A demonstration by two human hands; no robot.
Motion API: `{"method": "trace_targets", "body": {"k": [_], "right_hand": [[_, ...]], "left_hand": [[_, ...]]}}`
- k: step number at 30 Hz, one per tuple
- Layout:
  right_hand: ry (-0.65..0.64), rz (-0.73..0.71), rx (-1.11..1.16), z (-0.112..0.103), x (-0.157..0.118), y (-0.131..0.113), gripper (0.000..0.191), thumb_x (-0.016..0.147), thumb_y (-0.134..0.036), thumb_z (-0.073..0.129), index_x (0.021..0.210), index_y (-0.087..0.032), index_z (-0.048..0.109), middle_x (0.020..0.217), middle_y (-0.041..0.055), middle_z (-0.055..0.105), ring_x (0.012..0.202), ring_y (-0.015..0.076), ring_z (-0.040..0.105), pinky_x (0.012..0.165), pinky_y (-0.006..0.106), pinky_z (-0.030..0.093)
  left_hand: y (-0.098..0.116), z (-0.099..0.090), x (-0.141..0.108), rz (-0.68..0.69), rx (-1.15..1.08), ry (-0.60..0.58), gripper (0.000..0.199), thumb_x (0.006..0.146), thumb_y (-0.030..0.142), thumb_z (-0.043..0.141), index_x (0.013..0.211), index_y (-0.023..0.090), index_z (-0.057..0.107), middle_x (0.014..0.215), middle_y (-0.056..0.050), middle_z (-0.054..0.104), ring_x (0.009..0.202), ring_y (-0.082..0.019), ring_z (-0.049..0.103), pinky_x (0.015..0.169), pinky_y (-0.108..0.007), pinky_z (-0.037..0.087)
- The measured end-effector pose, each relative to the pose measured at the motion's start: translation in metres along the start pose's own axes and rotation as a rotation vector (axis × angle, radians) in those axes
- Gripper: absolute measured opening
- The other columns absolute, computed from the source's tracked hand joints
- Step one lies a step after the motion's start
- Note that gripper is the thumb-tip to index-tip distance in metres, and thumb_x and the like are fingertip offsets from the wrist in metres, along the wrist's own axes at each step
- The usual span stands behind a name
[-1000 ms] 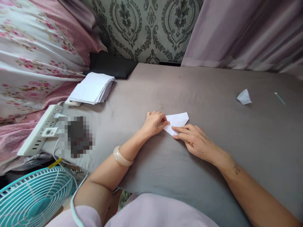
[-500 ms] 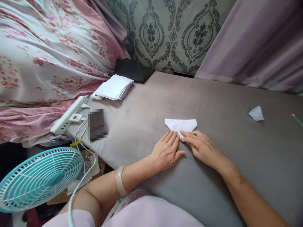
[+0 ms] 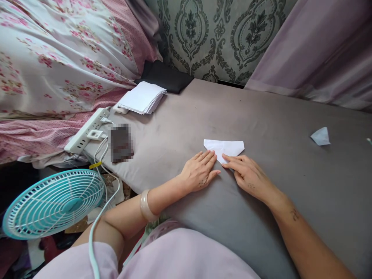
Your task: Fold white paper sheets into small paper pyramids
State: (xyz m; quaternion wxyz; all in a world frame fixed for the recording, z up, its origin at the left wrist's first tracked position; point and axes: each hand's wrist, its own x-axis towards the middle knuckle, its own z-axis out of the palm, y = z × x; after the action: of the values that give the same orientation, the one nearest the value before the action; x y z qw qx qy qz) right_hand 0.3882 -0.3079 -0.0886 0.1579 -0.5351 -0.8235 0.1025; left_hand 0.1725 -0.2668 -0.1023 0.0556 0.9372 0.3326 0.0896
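Note:
A folded piece of white paper (image 3: 224, 146) lies flat on the grey-covered surface (image 3: 261, 120), with a straight far edge and slanting sides. My left hand (image 3: 199, 170) rests flat, palm down, its fingertips at the paper's near left edge and its thumb stretched out to the side. On the right, my right hand (image 3: 247, 174) touches the paper's near part with extended fingertips. Both hands press from above; neither wraps round anything. The near tip of the paper shows between the two hands, and part of its right side is under my right fingers.
A stack of white paper (image 3: 142, 97) lies at the back left before a black folded item (image 3: 167, 77). A power strip (image 3: 87, 131) with cables and a blurred dark object (image 3: 120, 143) are at left, above a turquoise fan (image 3: 55, 205). A small folded paper (image 3: 321, 136) lies far right.
My left hand has slid slightly left, away from the middle of the paper, uncovering more of its near tip. My right fingertips remain on the paper. The whole view has shifted a little.

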Motion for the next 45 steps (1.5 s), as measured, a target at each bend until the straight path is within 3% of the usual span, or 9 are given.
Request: {"method": "trace_targets", "body": {"k": [6,13,17,23,28,31,36,41,45], "right_hand": [[-0.001,0.010,-0.005,0.000,0.000,-0.002,0.044,0.082,-0.001,0.043,0.111,-0.023,0.067,0.135,0.0014,0.060,0.112,0.0211,0.056,0.094,0.042,0.049],[0.004,0.054,-0.083,0.004,-0.003,-0.018,0.038,0.086,-0.007,0.043,0.114,-0.020,0.065,0.139,0.0036,0.056,0.117,0.0239,0.052,0.097,0.042,0.046],[0.046,0.142,-0.120,0.008,-0.005,-0.035,0.031,0.093,-0.020,0.042,0.115,-0.018,0.064,0.141,0.0062,0.054,0.121,0.0249,0.050,0.101,0.043,0.043],[0.054,0.266,-0.186,0.017,0.001,-0.052,0.040,0.096,-0.029,0.038,0.127,-0.015,0.058,0.145,0.0138,0.047,0.127,0.0276,0.045,0.103,0.044,0.040],[0.084,0.320,-0.213,0.020,0.006,-0.056,0.040,0.097,-0.031,0.038,0.127,-0.015,0.059,0.143,0.0156,0.049,0.122,0.0276,0.047,0.102,0.043,0.039],[0.081,0.315,-0.215,0.019,0.008,-0.055,0.038,0.097,-0.031,0.038,0.124,-0.016,0.060,0.142,0.0153,0.050,0.119,0.0270,0.049,0.101,0.043,0.039],[0.076,0.339,-0.181,0.019,0.007,-0.056,0.038,0.097,-0.031,0.036,0.122,-0.017,0.061,0.139,0.0162,0.050,0.117,0.0282,0.050,0.099,0.045,0.041],[0.124,0.348,-0.133,0.022,-0.005,-0.060,0.043,0.096,-0.030,0.037,0.133,-0.018,0.056,0.135,0.0174,0.048,0.122,0.0295,0.047,0.100,0.046,0.043],[0.157,0.331,-0.022,0.015,-0.005,-0.048,0.038,0.097,-0.027,0.035,0.121,-0.022,0.064,0.128,0.0114,0.056,0.116,0.0249,0.054,0.101,0.042,0.043]], "left_hand": [[-0.004,0.000,0.004,-0.083,0.026,0.036,0.059,0.100,0.046,0.024,0.140,0.007,0.045,0.148,-0.014,0.043,0.138,-0.024,0.039,0.116,-0.039,0.031],[-0.026,-0.005,0.026,-0.200,0.071,-0.008,0.054,0.101,0.037,0.026,0.140,0.004,0.044,0.148,-0.016,0.042,0.138,-0.027,0.038,0.116,-0.041,0.029],[-0.040,-0.002,0.045,-0.161,0.071,-0.033,0.055,0.100,0.036,0.027,0.141,0.003,0.041,0.150,-0.017,0.039,0.140,-0.027,0.035,0.117,-0.040,0.027],[-0.064,0.006,0.085,-0.083,0.026,-0.047,0.055,0.100,0.040,0.029,0.142,0.007,0.039,0.153,-0.016,0.034,0.144,-0.027,0.028,0.120,-0.045,0.017],[-0.068,0.002,0.102,-0.117,-0.016,0.067,0.046,0.097,0.031,0.038,0.136,0.009,0.045,0.145,-0.021,0.043,0.134,-0.030,0.041,0.111,-0.048,0.031],[-0.061,-0.002,0.100,0.011,-0.105,0.193,0.032,0.095,0.022,0.040,0.119,0.013,0.059,0.124,-0.017,0.059,0.114,-0.026,0.055,0.099,-0.043,0.043],[-0.051,0.005,0.093,0.346,-0.407,0.078,0.033,0.094,0.016,0.037,0.106,0.015,0.068,0.109,-0.011,0.066,0.103,-0.019,0.059,0.093,-0.034,0.048],[-0.054,0.011,0.094,0.354,-0.429,0.018,0.036,0.091,0.011,0.038,0.108,0.017,0.069,0.114,-0.011,0.064,0.108,-0.020,0.057,0.097,-0.037,0.047],[-0.054,0.008,0.094,0.338,-0.417,-0.010,0.036,0.090,0.009,0.038,0.107,0.017,0.069,0.114,-0.009,0.064,0.106,-0.018,0.055,0.097,-0.034,0.046]]}}
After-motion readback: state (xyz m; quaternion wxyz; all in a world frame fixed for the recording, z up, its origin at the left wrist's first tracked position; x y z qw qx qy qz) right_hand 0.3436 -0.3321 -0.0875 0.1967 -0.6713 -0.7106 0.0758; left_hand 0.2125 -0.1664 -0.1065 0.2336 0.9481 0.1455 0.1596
